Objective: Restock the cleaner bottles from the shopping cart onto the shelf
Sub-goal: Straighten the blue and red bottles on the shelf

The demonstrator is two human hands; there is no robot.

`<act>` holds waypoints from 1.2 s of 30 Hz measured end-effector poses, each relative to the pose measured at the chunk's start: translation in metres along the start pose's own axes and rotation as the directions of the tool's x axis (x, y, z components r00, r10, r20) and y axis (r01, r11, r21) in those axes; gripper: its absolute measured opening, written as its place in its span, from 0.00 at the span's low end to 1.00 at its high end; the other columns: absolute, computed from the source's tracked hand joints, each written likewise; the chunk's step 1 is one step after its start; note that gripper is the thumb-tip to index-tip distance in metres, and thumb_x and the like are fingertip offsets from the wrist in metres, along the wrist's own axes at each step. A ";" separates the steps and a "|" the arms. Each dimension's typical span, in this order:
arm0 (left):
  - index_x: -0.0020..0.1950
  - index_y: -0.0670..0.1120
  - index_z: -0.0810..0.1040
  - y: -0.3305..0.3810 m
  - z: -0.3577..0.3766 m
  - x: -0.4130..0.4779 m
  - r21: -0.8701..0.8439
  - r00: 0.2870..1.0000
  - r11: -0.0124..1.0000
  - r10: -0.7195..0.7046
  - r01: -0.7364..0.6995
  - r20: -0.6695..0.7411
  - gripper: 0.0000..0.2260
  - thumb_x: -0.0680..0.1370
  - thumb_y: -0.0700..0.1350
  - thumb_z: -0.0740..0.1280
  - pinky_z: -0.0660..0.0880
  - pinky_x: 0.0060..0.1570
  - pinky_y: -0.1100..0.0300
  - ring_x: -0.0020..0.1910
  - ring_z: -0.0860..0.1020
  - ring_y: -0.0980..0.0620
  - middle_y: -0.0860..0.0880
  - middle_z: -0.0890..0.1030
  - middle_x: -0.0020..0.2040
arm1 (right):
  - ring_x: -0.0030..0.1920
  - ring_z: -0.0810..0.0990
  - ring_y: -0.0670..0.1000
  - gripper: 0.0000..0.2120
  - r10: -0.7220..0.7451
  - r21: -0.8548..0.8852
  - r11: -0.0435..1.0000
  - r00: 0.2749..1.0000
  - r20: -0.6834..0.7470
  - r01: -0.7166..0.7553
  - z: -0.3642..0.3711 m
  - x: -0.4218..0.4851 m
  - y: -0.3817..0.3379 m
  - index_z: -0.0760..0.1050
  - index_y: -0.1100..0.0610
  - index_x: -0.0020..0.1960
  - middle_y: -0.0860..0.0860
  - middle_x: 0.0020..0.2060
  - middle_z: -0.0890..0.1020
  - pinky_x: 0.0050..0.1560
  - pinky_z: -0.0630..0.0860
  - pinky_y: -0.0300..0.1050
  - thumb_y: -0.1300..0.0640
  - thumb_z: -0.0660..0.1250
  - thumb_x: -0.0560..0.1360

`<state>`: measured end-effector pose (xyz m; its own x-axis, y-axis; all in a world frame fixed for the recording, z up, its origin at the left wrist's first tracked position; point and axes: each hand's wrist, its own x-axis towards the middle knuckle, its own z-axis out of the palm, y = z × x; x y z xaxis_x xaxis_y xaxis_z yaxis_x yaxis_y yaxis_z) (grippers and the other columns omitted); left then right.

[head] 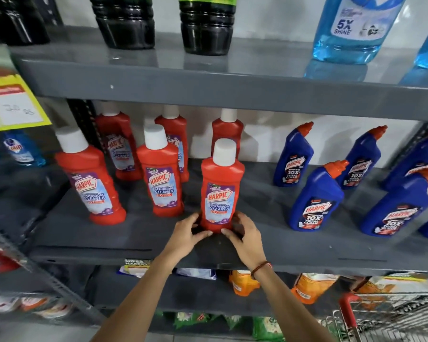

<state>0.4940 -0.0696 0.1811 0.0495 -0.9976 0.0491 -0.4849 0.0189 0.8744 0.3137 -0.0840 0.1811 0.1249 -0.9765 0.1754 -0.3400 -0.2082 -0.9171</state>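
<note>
Both hands cupped round the base of a red bottle [221, 186], upright on the middle shelf [134, 238], near the front edge.

Left hand [187, 230] and right hand [245, 233] pinch its foot, label facing out, likely squaring it with the red row [158, 174]. Blue bottles [314, 196] stand apart on the right; cart [391, 314] lower right. Nothing blocks.

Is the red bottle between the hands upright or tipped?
Upright: the red bottle stands on the shelf, white cap up, both hands at its base.
</note>
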 end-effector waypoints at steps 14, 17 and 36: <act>0.72 0.43 0.61 -0.044 -0.091 -0.007 -0.077 0.967 0.993 -0.107 0.091 -0.233 0.31 0.73 0.43 0.70 0.68 0.66 0.50 0.68 0.67 0.47 0.42 0.66 0.71 | 0.72 0.64 0.54 0.29 -0.030 -0.026 0.999 0.974 0.226 0.037 0.112 0.015 -0.061 0.55 0.60 0.74 0.57 0.71 0.67 0.73 0.61 0.47 0.59 0.63 0.77; 0.71 0.42 0.62 -0.046 -0.094 0.006 -0.092 0.980 0.991 -0.110 0.096 -0.165 0.31 0.72 0.42 0.71 0.69 0.65 0.54 0.65 0.71 0.48 0.40 0.71 0.68 | 0.73 0.64 0.54 0.28 0.020 -0.057 0.998 0.955 0.297 -0.003 0.119 0.035 -0.058 0.52 0.59 0.75 0.56 0.73 0.66 0.71 0.60 0.43 0.56 0.60 0.79; 0.62 0.44 0.71 -0.054 -0.111 -0.023 -0.096 0.991 0.991 -0.102 0.093 -0.089 0.20 0.72 0.45 0.70 0.71 0.59 0.60 0.59 0.76 0.54 0.47 0.78 0.61 | 0.67 0.71 0.57 0.25 -0.028 -0.105 0.993 0.961 0.275 0.059 0.123 0.010 -0.059 0.62 0.61 0.71 0.59 0.67 0.73 0.69 0.67 0.49 0.56 0.64 0.77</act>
<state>0.6156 -0.0406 0.1863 0.1760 -0.9844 0.0025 -0.3924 -0.0678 0.9173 0.4497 -0.0751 0.1926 0.3856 -0.9177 0.0955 -0.4281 -0.2697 -0.8626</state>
